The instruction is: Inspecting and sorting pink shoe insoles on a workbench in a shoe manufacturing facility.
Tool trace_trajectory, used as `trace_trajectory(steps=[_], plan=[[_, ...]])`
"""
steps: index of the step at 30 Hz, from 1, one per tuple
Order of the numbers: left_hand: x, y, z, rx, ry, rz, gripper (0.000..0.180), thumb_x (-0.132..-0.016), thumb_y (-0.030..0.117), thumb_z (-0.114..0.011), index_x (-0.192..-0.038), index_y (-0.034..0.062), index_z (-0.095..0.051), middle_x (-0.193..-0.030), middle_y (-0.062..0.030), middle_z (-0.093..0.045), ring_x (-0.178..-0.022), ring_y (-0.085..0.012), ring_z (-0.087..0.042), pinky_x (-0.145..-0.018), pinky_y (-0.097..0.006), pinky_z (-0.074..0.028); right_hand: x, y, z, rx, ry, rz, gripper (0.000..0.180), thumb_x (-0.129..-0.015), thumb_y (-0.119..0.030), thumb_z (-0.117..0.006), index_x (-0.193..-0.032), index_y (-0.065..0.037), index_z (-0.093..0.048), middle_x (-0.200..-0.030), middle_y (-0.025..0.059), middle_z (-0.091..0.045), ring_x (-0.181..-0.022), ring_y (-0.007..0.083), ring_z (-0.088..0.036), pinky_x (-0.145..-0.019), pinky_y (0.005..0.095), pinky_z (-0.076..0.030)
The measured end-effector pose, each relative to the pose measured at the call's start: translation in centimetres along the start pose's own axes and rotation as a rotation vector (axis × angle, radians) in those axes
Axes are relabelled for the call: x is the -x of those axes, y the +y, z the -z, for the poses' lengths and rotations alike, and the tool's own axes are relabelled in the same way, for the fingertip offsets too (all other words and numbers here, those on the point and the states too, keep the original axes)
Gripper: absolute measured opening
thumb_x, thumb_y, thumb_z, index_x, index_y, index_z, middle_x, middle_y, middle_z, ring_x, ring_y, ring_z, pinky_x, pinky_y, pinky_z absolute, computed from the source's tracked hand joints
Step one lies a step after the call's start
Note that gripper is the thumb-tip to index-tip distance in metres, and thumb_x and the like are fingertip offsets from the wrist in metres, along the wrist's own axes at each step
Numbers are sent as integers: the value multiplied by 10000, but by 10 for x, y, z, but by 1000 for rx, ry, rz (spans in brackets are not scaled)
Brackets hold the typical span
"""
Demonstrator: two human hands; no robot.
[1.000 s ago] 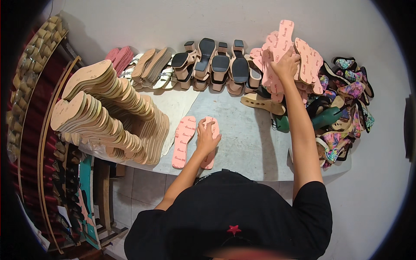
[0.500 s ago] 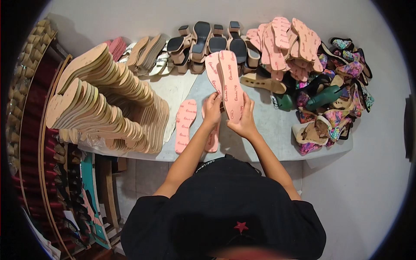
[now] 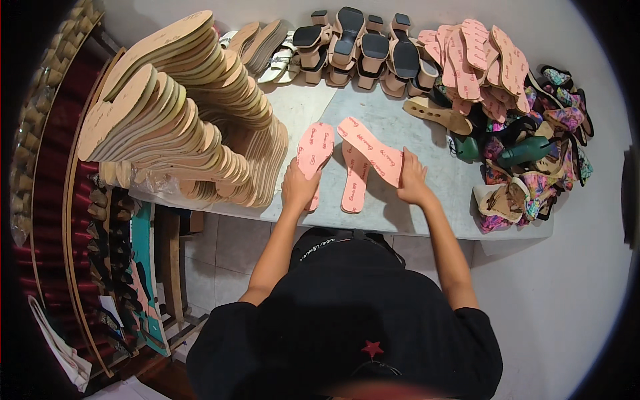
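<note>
Pink insoles (image 3: 373, 150) looked matt, smooth, papery-faced. Lasts (image 3: 527, 153) were glossy, plastic-looking. Surface (image 3: 443, 207) appeared dull, faintly mottled. Bag (image 3: 155, 180) was crinkled, shiny plastic. Curtain (image 3: 55, 217) was sheeny cloth; shirt (image 3: 360, 287), matt cloth.

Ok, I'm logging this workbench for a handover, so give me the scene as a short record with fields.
Left hand: holding a pink insole
Right hand: holding another insole by one end
Partly beneath that: a third insole, on the grey table
Left side: tall stacks of tan soles
Far side: block-heeled sandals, black soles showing
Far right: pile of pink insoles
Right side: patterned shoes
</note>
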State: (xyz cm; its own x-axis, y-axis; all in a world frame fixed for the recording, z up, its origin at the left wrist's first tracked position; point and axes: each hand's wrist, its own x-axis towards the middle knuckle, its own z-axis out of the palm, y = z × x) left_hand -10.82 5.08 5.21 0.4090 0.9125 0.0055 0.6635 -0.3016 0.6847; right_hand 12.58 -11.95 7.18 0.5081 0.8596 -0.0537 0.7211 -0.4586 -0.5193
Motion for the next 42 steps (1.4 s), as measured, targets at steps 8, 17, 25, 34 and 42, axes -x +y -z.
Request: trace_trajectory(steps=[8,17,25,34,42], plan=[[9,-4,-2,-264,64,2,555,-630,280,-696,-1020,-58,-491,-988,-195,-462,-927,-365,-493,-806,-447,-418,-59,5,23,516,-142,400,735,-632,39,-643,-1267,-188,-348,-1366,107,-250,-1322,370,-158,-993,640,-204],[9,6,-1,-282,14,45,554,-639,348,-697,-982,-48,-517,-963,-199,-481,-923,-339,-502,-773,-427,-435,-130,-37,48,429,-434,725,666,-726,104,-527,-1226,-322,-414,-1438,136,-160,-1328,387,-147,-1024,558,-264],[13,-1,-11,-307,-11,57,675,-610,316,-738,-1101,-30,-428,-1008,-163,-456,-958,-317,-480,-780,-436,-425,-135,-43,-4,548,-413,985,334,-824,-240,-496,-1133,-365,-492,-1427,115,-223,-1323,347,-204,-1002,536,-312],[13,4,-22,-357,-24,99,710,-621,215,-725,-1161,-37,-339,-1026,-173,-447,-980,-317,-479,-789,-415,-447,-136,-38,-38,662,13,971,327,-791,-218,-532,-1106,-308,-530,-1274,79,-415,-1099,281,-468,-936,499,-368],[13,-4,-27,-339,9,80,649,-624,158,-684,-1145,-34,-349,-1022,-176,-446,-974,-328,-478,-786,-421,-448,-85,-67,-50,161,-91,-165,908,-582,-365,-749,-1270,26,-304,-1162,231,-381,-1014,385,-494,-759,436,-486]])
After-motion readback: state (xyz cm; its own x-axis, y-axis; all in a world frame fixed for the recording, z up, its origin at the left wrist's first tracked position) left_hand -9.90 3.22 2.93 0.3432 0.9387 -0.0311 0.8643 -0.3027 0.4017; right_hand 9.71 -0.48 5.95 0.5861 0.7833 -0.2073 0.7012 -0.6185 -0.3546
